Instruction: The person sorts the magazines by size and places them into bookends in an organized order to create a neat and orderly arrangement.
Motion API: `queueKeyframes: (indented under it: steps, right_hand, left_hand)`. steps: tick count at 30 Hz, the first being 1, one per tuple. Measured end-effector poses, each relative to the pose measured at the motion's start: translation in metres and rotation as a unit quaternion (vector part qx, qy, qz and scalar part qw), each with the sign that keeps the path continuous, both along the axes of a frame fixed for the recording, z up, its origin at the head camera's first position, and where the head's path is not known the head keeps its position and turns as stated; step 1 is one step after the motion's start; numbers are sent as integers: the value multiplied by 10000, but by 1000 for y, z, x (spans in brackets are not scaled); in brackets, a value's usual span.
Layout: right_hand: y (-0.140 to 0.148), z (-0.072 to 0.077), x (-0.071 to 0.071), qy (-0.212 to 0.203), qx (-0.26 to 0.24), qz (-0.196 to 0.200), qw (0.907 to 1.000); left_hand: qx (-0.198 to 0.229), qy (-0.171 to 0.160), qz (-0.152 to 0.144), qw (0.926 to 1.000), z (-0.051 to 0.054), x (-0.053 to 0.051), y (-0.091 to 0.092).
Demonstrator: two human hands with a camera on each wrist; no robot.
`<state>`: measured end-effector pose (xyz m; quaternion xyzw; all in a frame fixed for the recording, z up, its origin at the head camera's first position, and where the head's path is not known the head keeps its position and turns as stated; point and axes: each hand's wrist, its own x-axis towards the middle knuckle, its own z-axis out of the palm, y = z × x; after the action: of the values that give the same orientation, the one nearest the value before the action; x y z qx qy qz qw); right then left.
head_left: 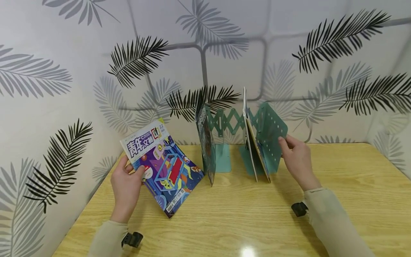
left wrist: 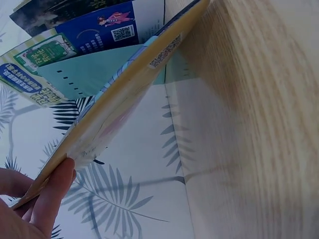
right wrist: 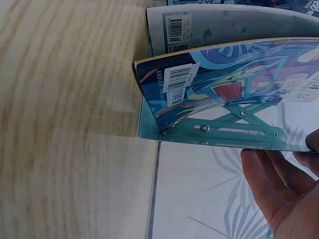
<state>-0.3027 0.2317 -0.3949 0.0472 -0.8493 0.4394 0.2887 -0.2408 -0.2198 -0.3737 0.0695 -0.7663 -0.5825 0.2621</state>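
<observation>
My left hand (head_left: pixel 126 182) pinches the left edge of a magazine (head_left: pixel 173 171) with a purple and blue cover, thumb on the front. The magazine is tilted, its right side near the rack. In the left wrist view it shows edge-on, with the fingers (left wrist: pixel 52 191) at its near end. My right hand (head_left: pixel 296 159) grips the outer edge of the right end plate of a green expandable book rack (head_left: pixel 273 132). The right wrist view shows fingers (right wrist: pixel 266 179) against the plate's outer face. Magazines (right wrist: pixel 224 82) lean upright inside that plate; another dark magazine (head_left: pixel 207 142) stands at the rack's left end.
A light wood table (head_left: pixel 224 221) carries everything, with its back edge against a leaf-patterned wall (head_left: pixel 80 107). The rack's scissor lattice (head_left: pixel 231 119) spans between the two ends, leaving a gap between the left magazine and the right ones.
</observation>
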Motion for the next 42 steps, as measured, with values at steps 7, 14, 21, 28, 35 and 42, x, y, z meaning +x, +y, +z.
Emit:
queueKeyframes:
  steps: [7, 14, 21, 28, 35, 42]
  right_hand:
    - [1, 0, 0, -46, -11, -44, 10000]
    - [0, 0, 1, -55, -29, -41, 10000]
    - [0, 1, 2, -64, -43, -13, 10000]
    - [0, -1, 0, -32, -8, -41, 10000]
    - [-1, -2, -2, -22, 41, -120, 9999]
    - [0, -2, -2, 17, 72, -183, 9998]
  left_hand:
    - [-317, 260, 2, 9992, 4, 6, 6]
    - [-667, 619, 108, 9958, 4, 12, 14]
    - [-848, 801, 138, 9931, 1, 17, 20]
    - [-1064, 979, 311, 9890, -2, 26, 22]
    - [-1185, 1167, 432, 9851, -8, 37, 23]
    - [-1240, 1183, 428, 9843, -6, 46, 28]
